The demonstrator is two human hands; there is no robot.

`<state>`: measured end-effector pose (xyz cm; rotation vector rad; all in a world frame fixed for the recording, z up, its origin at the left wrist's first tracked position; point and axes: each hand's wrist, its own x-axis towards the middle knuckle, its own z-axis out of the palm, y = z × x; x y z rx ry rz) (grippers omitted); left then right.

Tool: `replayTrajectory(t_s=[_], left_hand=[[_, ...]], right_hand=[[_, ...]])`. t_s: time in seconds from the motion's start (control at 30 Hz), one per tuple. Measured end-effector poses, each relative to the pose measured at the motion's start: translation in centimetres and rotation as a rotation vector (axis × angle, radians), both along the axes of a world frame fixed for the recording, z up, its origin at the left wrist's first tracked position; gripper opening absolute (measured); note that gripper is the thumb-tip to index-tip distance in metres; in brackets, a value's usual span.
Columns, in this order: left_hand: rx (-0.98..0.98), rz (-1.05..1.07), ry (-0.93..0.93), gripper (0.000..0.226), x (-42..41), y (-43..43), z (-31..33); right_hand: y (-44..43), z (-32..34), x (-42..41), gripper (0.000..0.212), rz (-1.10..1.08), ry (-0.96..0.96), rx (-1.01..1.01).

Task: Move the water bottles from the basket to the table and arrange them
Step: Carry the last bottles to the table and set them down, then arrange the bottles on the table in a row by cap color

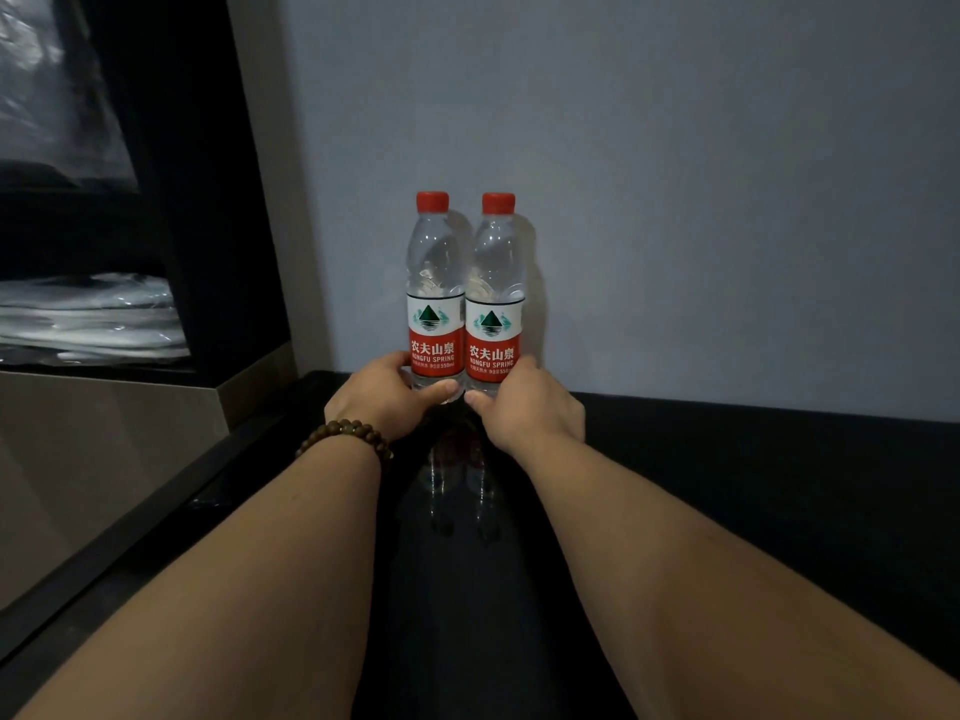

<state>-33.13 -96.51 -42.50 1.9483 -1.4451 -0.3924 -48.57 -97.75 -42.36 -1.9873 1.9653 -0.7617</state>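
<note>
Two clear water bottles with red caps and red-and-white labels stand upright side by side on the glossy black table (727, 459), close to the grey wall. My left hand (382, 394), with a bead bracelet on its wrist, grips the base of the left bottle (435, 304). My right hand (524, 407) grips the base of the right bottle (496, 309). The two bottles touch or nearly touch each other. No basket is in view.
A grey wall (675, 174) rises right behind the bottles. To the left stands a dark shelf unit (208, 200) with plastic-wrapped items (88, 319), above a beige panel (104, 459). The table's left edge runs diagonally beside my left forearm.
</note>
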Motion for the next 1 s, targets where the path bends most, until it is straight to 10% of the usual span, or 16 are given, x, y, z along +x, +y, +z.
replayTrajectory(t_s=[0.57,0.73,1.0], left_hand=[[0.008,0.058,0.222,0.099,0.7,1.0,0.7],[-0.048,0.209,0.226,0.069,-0.5,7.0,1.3],[-0.072,0.099,0.122,0.037,-5.9,22.0,7.9]], right_hand=[[-0.3,-0.3,-0.4,0.075,0.013,-0.215,0.071],[3.5,2.3,-0.6,0.083,-0.101,-0.423,0.211],[20.8,4.3,-5.3,0.034,-0.094,-0.356,0.323]])
